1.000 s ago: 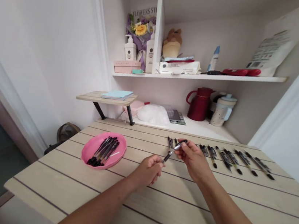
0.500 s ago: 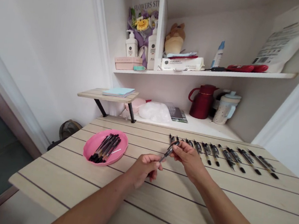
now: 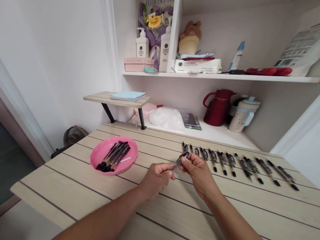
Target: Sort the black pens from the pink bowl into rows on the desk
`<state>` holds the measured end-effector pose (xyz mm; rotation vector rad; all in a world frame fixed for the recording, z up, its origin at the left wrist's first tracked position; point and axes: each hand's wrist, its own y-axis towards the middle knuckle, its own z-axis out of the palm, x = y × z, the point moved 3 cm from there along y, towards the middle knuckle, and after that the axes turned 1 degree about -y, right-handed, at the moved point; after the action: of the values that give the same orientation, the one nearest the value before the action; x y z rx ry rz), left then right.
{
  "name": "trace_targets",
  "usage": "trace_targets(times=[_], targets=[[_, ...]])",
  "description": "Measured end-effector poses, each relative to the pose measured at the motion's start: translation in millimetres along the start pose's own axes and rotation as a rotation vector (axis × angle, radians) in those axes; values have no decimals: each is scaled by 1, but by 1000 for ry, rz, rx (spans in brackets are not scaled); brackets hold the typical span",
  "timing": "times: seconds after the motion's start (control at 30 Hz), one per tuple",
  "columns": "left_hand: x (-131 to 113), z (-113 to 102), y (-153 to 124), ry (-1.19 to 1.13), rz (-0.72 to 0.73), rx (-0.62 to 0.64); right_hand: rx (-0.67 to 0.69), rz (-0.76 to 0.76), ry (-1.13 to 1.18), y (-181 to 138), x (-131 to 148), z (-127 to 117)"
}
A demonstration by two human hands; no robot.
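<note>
Both of my hands hold one black pen (image 3: 178, 162) just above the wooden table (image 3: 225, 207). My left hand (image 3: 156, 178) pinches its lower end with curled fingers. My right hand (image 3: 198, 173) is closed round its upper end. Behind my right hand a row of several black pens (image 3: 239, 164) lies side by side across the table, running to the right. To the left, a pink plate (image 3: 105, 153) holds several more black pens (image 3: 114, 155).
A small wooden riser (image 3: 115, 100) with a blue notebook stands at the table's back left. Behind the table a white shelf carries a red jug (image 3: 217, 107), a spotted jug (image 3: 242, 113) and a plastic bag (image 3: 166, 117). Bottles and a plush toy stand above.
My hands have drawn closer together along the pen, so less of it shows between them. The view has shifted slightly, with the hands a little lower and nearer the plate.
</note>
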<state>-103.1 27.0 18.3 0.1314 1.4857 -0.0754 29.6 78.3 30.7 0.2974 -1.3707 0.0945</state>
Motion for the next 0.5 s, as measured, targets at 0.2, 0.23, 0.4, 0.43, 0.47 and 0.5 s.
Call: trace_targets(times=[0.2, 0.23, 0.4, 0.43, 0.47, 0.5], targets=[[4, -3, 4, 149, 36, -5, 12, 1, -43, 0, 0, 2], [2, -4, 6, 172, 45, -15, 28, 12, -62, -1, -1, 2], [-41, -46, 8, 518, 251, -393, 90, 68, -245, -3, -13, -2], [-53, -62, 4, 663, 258, -504, 92, 71, -313, -3, -17, -4], [-64, -78, 0, 840, 229, -602, 95, 68, -384, -3, -22, -6], [-73, -95, -5, 999, 167, -686, 95, 62, -448, -3, -26, -7]])
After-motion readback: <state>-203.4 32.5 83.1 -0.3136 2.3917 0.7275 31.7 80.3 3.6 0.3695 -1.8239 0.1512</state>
